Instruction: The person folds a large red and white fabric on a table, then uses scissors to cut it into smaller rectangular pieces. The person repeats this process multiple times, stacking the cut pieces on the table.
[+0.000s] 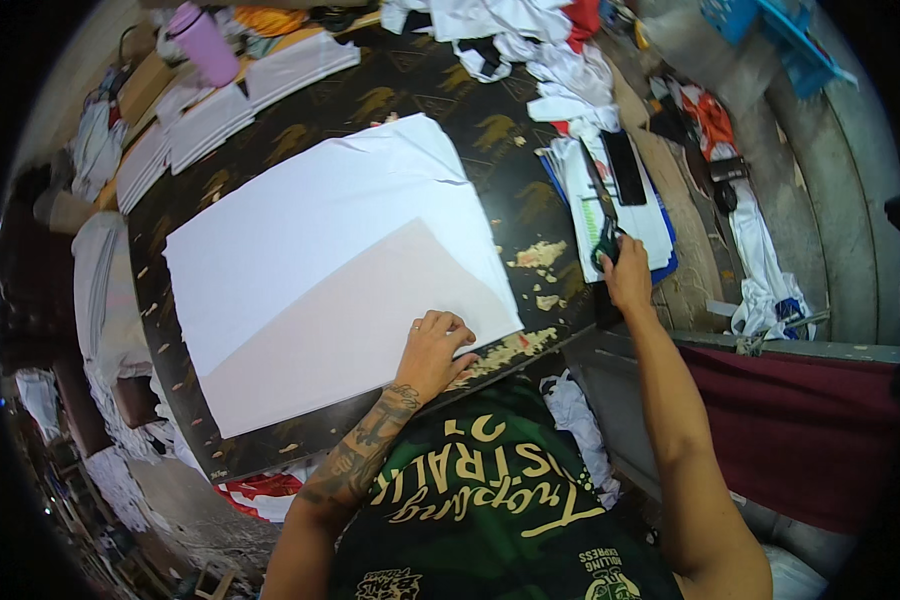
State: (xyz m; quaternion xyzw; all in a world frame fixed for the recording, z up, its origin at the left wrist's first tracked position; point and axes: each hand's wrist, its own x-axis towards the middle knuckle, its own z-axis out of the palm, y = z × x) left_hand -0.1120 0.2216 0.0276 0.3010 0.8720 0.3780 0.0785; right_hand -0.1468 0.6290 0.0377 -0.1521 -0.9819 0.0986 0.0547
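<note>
A stack of white fabric [300, 240] lies on the dark table, and a greyish-pink pattern-shaped piece [360, 320] rests over its near part. My left hand [436, 350] sits at the near edge of that piece, fingers loosely bent and apart, with nothing in them. Off to the right, my right hand [627, 272] has its fingers on the handle of a pair of scissors [602, 205] with dark green grips. The scissors lie on a pile of papers [570, 190], blades pointing away from me. Beside the blades is a black phone [625, 168].
The dark table [370, 90] has worn, chipped patches near its right edge. Folded white pieces [210, 125] line its far left edge, near a pink bottle [203, 45]. Crumpled white cloth [560, 60] is heaped at the far right. A maroon cloth [770, 430] hangs at right.
</note>
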